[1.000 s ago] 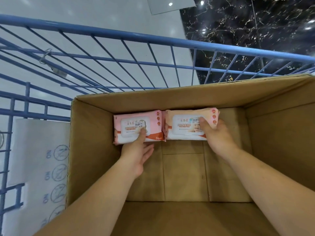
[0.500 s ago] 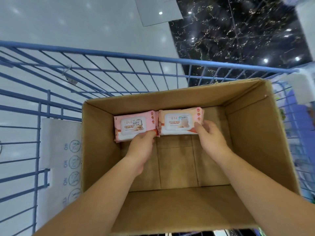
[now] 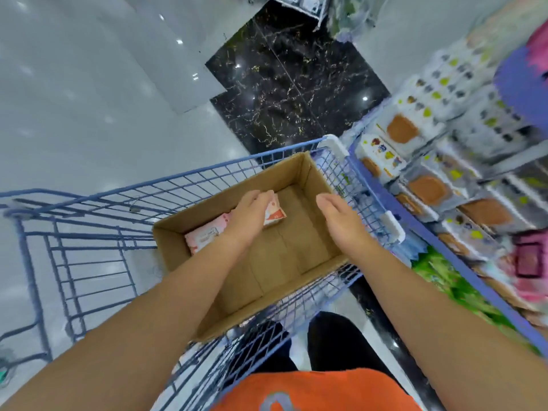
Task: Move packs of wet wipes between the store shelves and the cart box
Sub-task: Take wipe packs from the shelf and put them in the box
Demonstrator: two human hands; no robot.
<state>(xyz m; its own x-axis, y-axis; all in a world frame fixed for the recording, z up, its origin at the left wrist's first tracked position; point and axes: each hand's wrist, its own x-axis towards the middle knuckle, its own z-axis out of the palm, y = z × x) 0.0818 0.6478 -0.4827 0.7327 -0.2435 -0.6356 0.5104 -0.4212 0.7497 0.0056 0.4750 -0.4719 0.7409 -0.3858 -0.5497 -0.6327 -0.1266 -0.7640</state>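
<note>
Hands: left grip (image 3: 252,213) curved over peach pack (image 3: 275,212), contact unclear; right grip (image 3: 341,216) relaxed wide, empty.
Packs: pink pack (image 3: 204,238) beside it, both lying in cardboard box (image 3: 296,250); likely light, soft, slick film; best pinched across short ends.
Surface: flat cardboard bottom, inside blue cart (image 3: 207,171).
Room: glossy tile floor (image 3: 89,114); blurred shelves (image 3: 430,185) rightward.

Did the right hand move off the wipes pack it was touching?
Yes. The right hand has left the peach pack and now hovers open, nearer the right wall of the cardboard box.
</note>
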